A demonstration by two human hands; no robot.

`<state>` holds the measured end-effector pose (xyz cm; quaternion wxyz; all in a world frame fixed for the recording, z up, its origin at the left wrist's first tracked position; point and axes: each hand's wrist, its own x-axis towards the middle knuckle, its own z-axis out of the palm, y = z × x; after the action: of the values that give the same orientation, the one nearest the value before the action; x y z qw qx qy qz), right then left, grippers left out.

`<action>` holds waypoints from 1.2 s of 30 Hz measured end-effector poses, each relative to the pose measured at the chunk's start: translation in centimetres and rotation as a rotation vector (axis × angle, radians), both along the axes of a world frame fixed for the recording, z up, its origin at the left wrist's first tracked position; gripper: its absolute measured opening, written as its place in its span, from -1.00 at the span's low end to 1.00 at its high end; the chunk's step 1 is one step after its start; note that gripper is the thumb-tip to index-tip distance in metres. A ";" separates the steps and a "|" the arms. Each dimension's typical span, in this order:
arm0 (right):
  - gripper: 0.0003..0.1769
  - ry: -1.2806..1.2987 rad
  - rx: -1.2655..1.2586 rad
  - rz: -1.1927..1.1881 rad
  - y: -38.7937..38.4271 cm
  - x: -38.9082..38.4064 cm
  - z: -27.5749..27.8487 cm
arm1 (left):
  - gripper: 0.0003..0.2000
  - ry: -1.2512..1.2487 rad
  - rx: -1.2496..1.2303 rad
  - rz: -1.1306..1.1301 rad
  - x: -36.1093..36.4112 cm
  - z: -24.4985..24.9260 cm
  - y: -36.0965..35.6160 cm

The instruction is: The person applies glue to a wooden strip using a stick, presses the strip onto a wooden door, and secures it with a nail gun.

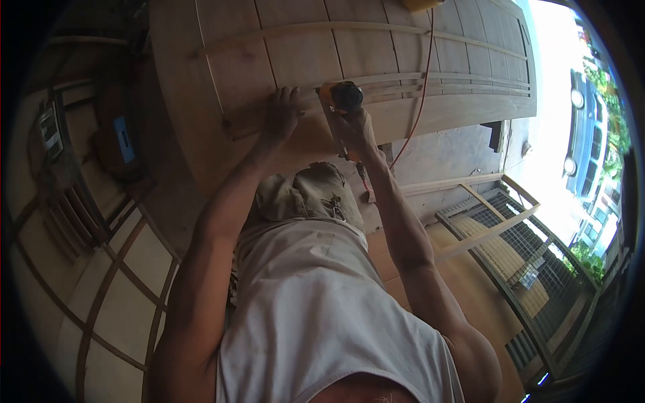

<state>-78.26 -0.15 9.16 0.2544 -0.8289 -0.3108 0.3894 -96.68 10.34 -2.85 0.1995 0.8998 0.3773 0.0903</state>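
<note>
A large wooden panel (302, 50) with grooved boards and thin strips along it lies in front of me. In my right hand (359, 131) is an orange and black nail gun (341, 96), its nose at the strips on the panel's near side. A fitting shows at the lower end of its handle. My left hand (282, 111) rests on a thin wooden strip (312, 101) just left of the nail gun, fingers bent over it. Their exact grip is partly hidden in shadow.
A thin red air hose (425, 87) runs across the panel and down to its near side. At right stand a wooden frame (500, 218) and wire mesh (524, 228). Framed panels (114, 289) lean at left, near a blue object (123, 139). A vehicle (586, 134) shows outside.
</note>
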 end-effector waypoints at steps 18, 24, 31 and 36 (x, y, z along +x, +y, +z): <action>-0.49 0.002 -0.065 0.066 1.9 0.0 0.4 | -0.38 -0.020 0.009 -0.015 0.0 -1.2 0.2; -0.57 0.008 -0.039 -0.016 2.3 -0.7 0.6 | -0.36 -0.024 -0.036 -0.027 -0.1 -0.1 0.5; -0.61 -0.090 -0.099 -0.016 1.8 -0.3 -0.8 | -0.31 0.017 -0.025 -0.047 0.1 -0.1 0.9; -0.57 -0.065 -0.046 -0.048 -1.0 3.1 1.6 | -0.29 0.099 -0.006 -0.059 0.2 0.9 0.7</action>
<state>-75.19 -1.20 10.72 0.2347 -0.8539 -0.2898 0.3631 -96.43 10.99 -1.99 0.1859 0.9133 0.3603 0.0388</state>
